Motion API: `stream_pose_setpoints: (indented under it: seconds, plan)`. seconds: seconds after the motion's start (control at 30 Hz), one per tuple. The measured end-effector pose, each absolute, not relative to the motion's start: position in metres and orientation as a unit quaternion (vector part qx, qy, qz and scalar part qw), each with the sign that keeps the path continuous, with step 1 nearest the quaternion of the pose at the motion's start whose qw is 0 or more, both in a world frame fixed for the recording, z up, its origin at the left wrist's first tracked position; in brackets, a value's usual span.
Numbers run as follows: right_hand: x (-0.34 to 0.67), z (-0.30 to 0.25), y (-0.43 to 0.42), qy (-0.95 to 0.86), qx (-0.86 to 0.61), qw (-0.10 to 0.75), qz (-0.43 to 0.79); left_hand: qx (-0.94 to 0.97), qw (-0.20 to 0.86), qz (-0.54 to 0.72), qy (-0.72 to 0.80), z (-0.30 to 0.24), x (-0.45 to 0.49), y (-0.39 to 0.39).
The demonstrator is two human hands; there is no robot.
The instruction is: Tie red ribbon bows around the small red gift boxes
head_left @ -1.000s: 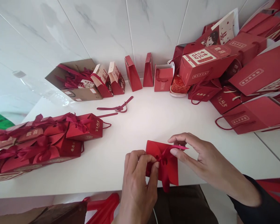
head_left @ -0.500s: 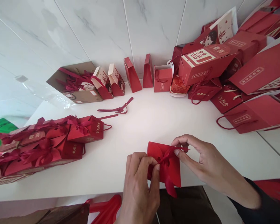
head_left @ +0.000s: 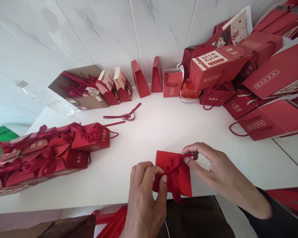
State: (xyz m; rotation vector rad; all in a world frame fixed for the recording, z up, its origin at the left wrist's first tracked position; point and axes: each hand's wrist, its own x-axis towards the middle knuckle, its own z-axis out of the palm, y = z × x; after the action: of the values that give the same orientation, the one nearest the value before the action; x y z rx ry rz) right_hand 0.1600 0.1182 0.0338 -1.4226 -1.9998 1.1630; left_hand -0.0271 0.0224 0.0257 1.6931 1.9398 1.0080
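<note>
While a marbled wall [head_left: 109,31] backs the white table [head_left: 151,125], bow-tied boxes [head_left: 76,159] line its left, then come a carton [head_left: 91,103], a strap [head_left: 126,116] and, at right, a red pile [head_left: 217,74]. At the front edge sits the box [head_left: 186,186], bright red, flaps folded over, a darker ribbon [head_left: 173,180] crossing its top, one tail hanging. The left hand [head_left: 147,195] has thumb and finger clamped on the ribbon; the right hand [head_left: 217,168] pinches its other end. Since half a second ago, the left hand has drawn slightly away from the crossing, and less ribbon shows past the right.
</note>
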Motion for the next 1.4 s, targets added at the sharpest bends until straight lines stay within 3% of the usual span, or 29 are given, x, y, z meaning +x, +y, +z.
stream_pose_setpoints:
  seconds: [0.9, 1.17, 1.4]
  plan:
    - [0.154, 0.03, 0.112, -0.687, -0.521, 0.261, 0.435, 0.573, 0.097, 0.352, 0.734, 0.016, 0.003, 0.047]
    - [0.163, 0.031, 0.113, -0.744, -0.475, 0.236, 0.406, 0.584, 0.168, 0.378, 0.699, 0.024, -0.008, 0.033]
    - [0.162, 0.038, 0.112, -0.737, -0.462, 0.265, 0.417, 0.543, 0.153, 0.378, 0.734, 0.027, -0.026, 0.011]
